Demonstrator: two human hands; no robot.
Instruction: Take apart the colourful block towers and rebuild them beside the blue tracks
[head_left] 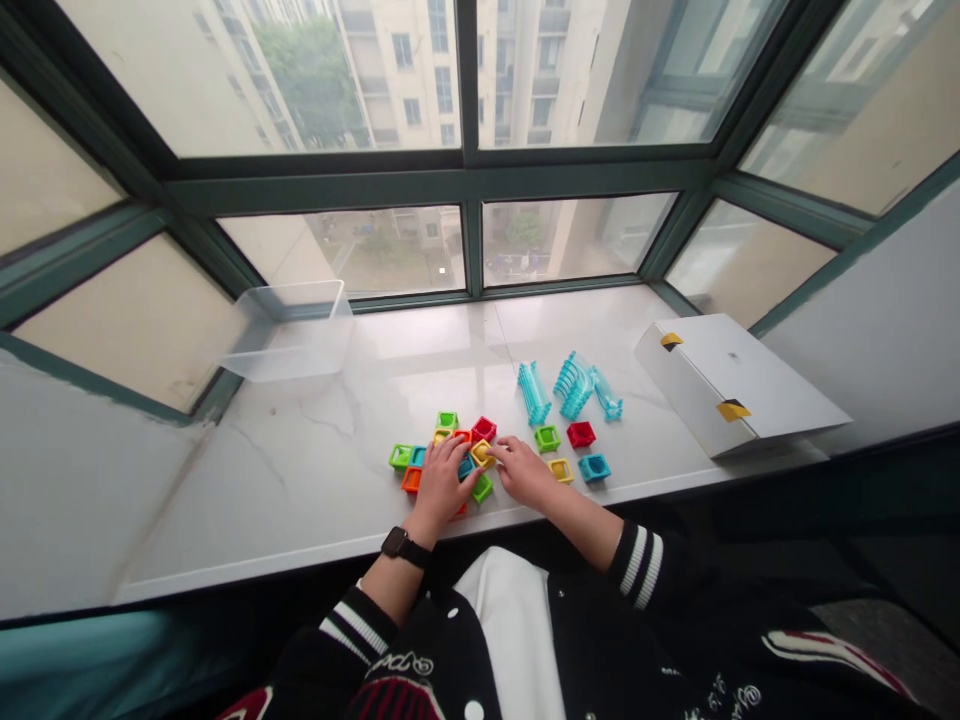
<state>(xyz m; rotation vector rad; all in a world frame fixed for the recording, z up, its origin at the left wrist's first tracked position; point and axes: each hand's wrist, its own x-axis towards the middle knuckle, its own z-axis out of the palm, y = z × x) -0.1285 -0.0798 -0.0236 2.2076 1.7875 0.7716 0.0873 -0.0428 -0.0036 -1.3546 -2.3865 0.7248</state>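
Note:
Several joined hollow plastic building blocks in mixed colours lie on the white marble sill, with a green block (401,457) at their left edge and a red block (484,429) at the far right. My left hand (442,483) rests over this cluster, fingers curled on its top and thumb along its right side, covering part of it. At the cluster's right, the fingertips of my right hand (523,472) are closed against a yellow block (482,454). Beside my right hand lie a loose green block (547,438), red block (581,434), yellow block (561,470) and blue block (595,467).
Translucent turquoise track-like pieces (534,393) lie behind the loose blocks. A clear plastic bin (300,335) stands at the back left. To the right is a white box (739,385) with yellow-and-black tape. Windows border the sill (300,520), whose front edge is near my body.

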